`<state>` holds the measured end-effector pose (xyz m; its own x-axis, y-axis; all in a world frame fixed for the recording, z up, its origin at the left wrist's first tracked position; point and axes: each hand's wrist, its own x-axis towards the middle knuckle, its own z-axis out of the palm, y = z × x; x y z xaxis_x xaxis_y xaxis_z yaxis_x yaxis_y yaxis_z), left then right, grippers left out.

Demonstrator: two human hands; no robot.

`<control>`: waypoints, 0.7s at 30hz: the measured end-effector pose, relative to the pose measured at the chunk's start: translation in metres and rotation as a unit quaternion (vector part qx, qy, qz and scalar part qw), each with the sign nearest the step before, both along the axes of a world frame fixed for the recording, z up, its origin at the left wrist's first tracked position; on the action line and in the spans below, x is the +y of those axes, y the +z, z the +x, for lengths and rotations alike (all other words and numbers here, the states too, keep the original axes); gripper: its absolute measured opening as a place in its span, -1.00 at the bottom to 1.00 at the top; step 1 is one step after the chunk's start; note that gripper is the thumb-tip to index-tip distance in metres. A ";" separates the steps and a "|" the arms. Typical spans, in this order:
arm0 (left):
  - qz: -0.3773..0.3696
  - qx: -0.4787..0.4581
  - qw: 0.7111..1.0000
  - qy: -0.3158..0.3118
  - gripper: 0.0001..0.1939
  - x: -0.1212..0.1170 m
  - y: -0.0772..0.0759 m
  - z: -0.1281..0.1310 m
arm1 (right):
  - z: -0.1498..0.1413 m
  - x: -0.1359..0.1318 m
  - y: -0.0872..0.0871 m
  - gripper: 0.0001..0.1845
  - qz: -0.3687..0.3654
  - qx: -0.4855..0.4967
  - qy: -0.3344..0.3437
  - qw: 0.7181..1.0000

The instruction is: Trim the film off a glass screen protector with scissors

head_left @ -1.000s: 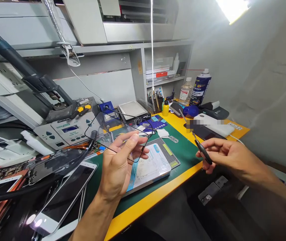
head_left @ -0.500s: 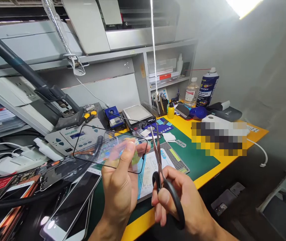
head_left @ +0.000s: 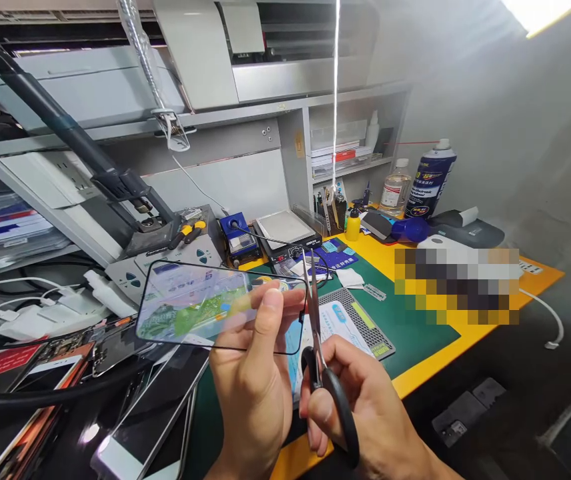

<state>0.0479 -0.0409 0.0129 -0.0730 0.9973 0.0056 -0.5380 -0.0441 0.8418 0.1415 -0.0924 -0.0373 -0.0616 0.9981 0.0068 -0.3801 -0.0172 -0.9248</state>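
My left hand (head_left: 250,380) pinches the lower edge of a clear phone screen glass (head_left: 220,308) with a black border, holding it up level in front of me. My right hand (head_left: 365,417) has its fingers through the black loops of a pair of scissors (head_left: 314,313). The slightly parted steel blades stand upright, right beside the glass's right end. Their tips rise above the top edge of the glass. I cannot tell whether the blades touch the glass.
Below my hands lie a green work mat (head_left: 410,340) on a yellow bench (head_left: 430,363) and a metal mesh tray (head_left: 360,327). Several phones and loose cables (head_left: 30,320) crowd the left. A soldering station (head_left: 165,267), preheater (head_left: 285,230), spray can (head_left: 430,179) and bottle (head_left: 394,188) stand behind.
My right hand has come in from the right and raised the scissors beside the glass. The glass has turned from tilted to nearly level. The whole view has shifted slightly.
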 end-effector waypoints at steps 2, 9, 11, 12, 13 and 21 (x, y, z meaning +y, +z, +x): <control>-0.008 0.003 1.000 0.007 -0.76 0.000 -0.001 0.000 | 0.000 0.000 -0.002 -0.37 0.002 0.006 0.010 1.000; -0.006 0.011 1.000 0.009 -0.74 -0.001 -0.001 -0.002 | -0.001 -0.001 -0.006 -0.39 0.006 0.028 0.025 0.999; 0.002 0.013 1.000 0.004 -0.74 -0.001 -0.003 -0.003 | -0.001 0.000 -0.007 -0.39 0.009 0.028 0.025 0.999; 0.008 0.015 1.000 0.007 -0.74 -0.001 -0.004 -0.004 | -0.002 0.000 -0.006 -0.39 0.011 0.027 0.024 0.999; 0.013 0.019 1.000 0.010 -0.74 -0.001 -0.005 -0.004 | -0.002 0.000 -0.006 -0.39 0.012 0.026 0.022 0.999; 0.052 0.045 0.996 0.065 -0.79 -0.003 -0.002 0.003 | -0.004 -0.002 -0.005 -0.42 0.006 0.027 0.025 0.999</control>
